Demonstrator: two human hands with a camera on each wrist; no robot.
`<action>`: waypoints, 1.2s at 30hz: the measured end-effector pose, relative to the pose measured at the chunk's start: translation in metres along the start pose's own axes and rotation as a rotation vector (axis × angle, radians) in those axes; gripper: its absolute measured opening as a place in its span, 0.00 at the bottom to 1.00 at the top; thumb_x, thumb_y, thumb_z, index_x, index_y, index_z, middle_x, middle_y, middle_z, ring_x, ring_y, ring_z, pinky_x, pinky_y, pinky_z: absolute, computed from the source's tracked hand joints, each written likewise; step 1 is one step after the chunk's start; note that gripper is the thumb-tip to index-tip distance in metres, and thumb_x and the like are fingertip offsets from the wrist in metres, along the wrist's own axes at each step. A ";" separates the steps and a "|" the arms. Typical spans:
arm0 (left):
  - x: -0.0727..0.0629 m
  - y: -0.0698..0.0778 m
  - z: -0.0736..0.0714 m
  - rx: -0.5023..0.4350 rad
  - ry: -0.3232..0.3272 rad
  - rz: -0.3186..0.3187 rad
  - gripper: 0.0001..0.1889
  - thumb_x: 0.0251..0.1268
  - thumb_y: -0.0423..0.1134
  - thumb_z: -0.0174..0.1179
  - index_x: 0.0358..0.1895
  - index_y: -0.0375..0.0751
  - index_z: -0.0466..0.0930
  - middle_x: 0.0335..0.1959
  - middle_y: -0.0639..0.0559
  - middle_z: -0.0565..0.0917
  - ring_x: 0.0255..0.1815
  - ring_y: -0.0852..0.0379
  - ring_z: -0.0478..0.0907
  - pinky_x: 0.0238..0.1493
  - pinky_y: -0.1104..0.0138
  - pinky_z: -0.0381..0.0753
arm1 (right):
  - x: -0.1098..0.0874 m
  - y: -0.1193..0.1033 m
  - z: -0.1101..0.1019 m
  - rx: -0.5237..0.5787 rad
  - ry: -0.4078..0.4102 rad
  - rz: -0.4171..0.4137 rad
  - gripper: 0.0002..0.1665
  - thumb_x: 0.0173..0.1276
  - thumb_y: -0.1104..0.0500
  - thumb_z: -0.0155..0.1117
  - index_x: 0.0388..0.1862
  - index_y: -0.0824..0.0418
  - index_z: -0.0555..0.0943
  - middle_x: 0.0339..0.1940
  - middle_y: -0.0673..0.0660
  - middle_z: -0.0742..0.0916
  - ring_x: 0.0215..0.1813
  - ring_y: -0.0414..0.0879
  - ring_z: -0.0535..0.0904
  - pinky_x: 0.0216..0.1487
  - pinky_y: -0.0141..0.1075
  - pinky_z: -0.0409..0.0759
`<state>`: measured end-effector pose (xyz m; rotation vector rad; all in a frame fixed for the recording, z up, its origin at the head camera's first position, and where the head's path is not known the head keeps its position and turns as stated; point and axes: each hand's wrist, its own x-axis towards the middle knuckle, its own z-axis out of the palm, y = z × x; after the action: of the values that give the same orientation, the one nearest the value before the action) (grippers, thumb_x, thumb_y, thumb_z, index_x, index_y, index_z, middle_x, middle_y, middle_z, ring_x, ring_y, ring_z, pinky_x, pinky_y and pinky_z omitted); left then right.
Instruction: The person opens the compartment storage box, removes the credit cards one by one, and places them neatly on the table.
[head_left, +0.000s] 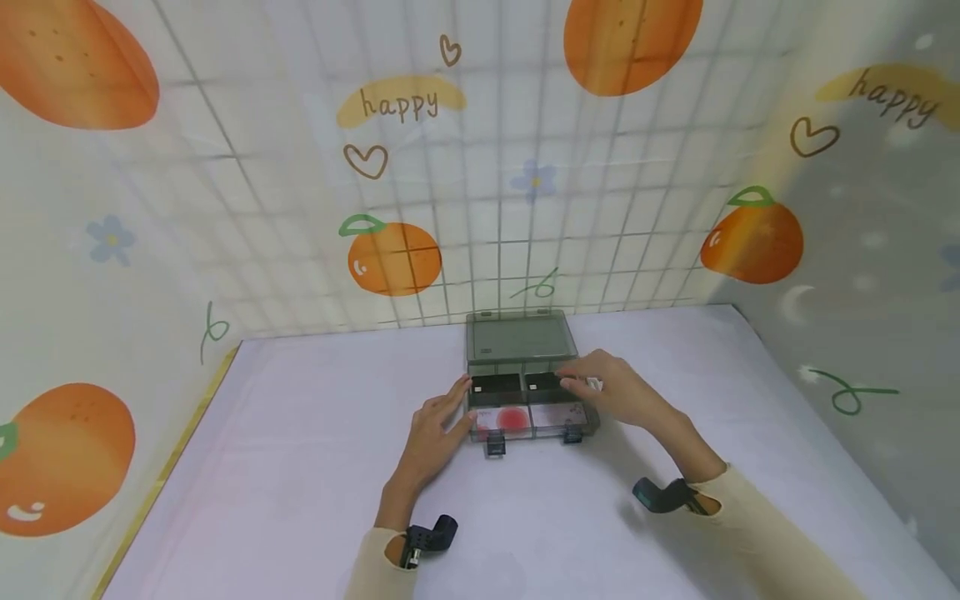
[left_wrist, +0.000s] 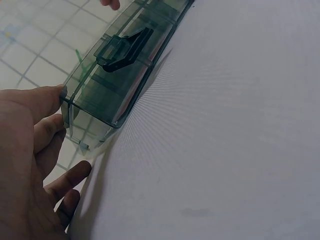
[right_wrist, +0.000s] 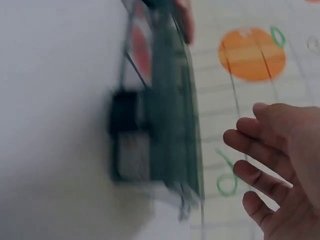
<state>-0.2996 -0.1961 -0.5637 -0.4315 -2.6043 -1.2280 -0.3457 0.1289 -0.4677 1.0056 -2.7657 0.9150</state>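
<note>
Left hand (head_left: pixel 435 429): fingers loosely spread, thumb at the near left corner of the translucent green box (left_wrist: pixel 95 97), other fingers along or near its left side; more a touch than a grip. Right hand (head_left: pixel 617 390): fingers half bent and apart, nothing visible between them in the right wrist view; in the head view, over the right rear of the box, fingertips at the right black piece (head_left: pixel 542 382). Contact there: cannot tell.

Likely hazards, by judgement: a skid or twist of the box, from a light brace on the left against an off-centre push on the right; a tilted or jammed right black piece, from pressure at one end only; a fall of the open lid (head_left: pixel 517 337) onto the fingers, from a knock by the right knuckles; a snag on the left latch (head_left: pixel 496 444), from its jutting position near the left thumb.

Position of the box: between both hands, left wall beside the left fingers, right rear part beneath the right. Rear row: left black piece (head_left: pixel 495 384) and its neighbour. Front row: red-and-white card (head_left: pixel 513 418) and pale card (head_left: pixel 558 415). Farther out: white bench (head_left: pixel 300 467) below, orange-printed cloth (head_left: pixel 285 208) behind.
</note>
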 end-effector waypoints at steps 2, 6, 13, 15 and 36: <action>0.000 -0.001 0.000 0.001 0.006 0.010 0.29 0.76 0.54 0.53 0.76 0.53 0.65 0.76 0.59 0.64 0.67 0.41 0.68 0.67 0.37 0.57 | -0.001 -0.007 0.009 -0.017 -0.037 -0.077 0.16 0.74 0.56 0.64 0.56 0.59 0.86 0.53 0.52 0.87 0.52 0.49 0.78 0.51 0.51 0.77; -0.001 -0.002 -0.001 0.009 -0.006 0.000 0.30 0.76 0.55 0.52 0.77 0.55 0.64 0.77 0.62 0.63 0.67 0.41 0.68 0.67 0.38 0.57 | 0.000 -0.018 0.030 -0.072 -0.093 -0.172 0.14 0.75 0.57 0.63 0.53 0.59 0.87 0.50 0.50 0.89 0.50 0.47 0.77 0.49 0.48 0.73; -0.002 -0.004 0.001 0.021 -0.030 -0.030 0.31 0.76 0.59 0.50 0.77 0.58 0.62 0.77 0.65 0.62 0.69 0.43 0.66 0.69 0.41 0.56 | -0.001 -0.028 0.062 -0.090 -0.187 -0.110 0.21 0.77 0.43 0.55 0.53 0.52 0.88 0.49 0.44 0.89 0.50 0.46 0.74 0.48 0.50 0.66; -0.002 -0.004 0.002 0.028 -0.031 -0.024 0.31 0.76 0.59 0.50 0.78 0.57 0.62 0.77 0.63 0.62 0.69 0.43 0.67 0.68 0.41 0.56 | -0.001 -0.030 0.066 -0.080 -0.189 -0.086 0.22 0.77 0.41 0.54 0.53 0.50 0.88 0.49 0.43 0.89 0.50 0.45 0.73 0.49 0.50 0.64; 0.000 -0.001 0.000 0.027 -0.007 0.004 0.31 0.76 0.57 0.51 0.77 0.53 0.64 0.76 0.61 0.63 0.67 0.40 0.68 0.67 0.38 0.57 | 0.014 -0.031 0.055 0.354 -0.141 0.278 0.24 0.79 0.52 0.55 0.59 0.71 0.79 0.41 0.55 0.90 0.42 0.47 0.85 0.48 0.43 0.82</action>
<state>-0.3001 -0.1966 -0.5650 -0.4368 -2.6211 -1.1903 -0.3301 0.0717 -0.4934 0.7538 -2.9796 1.4673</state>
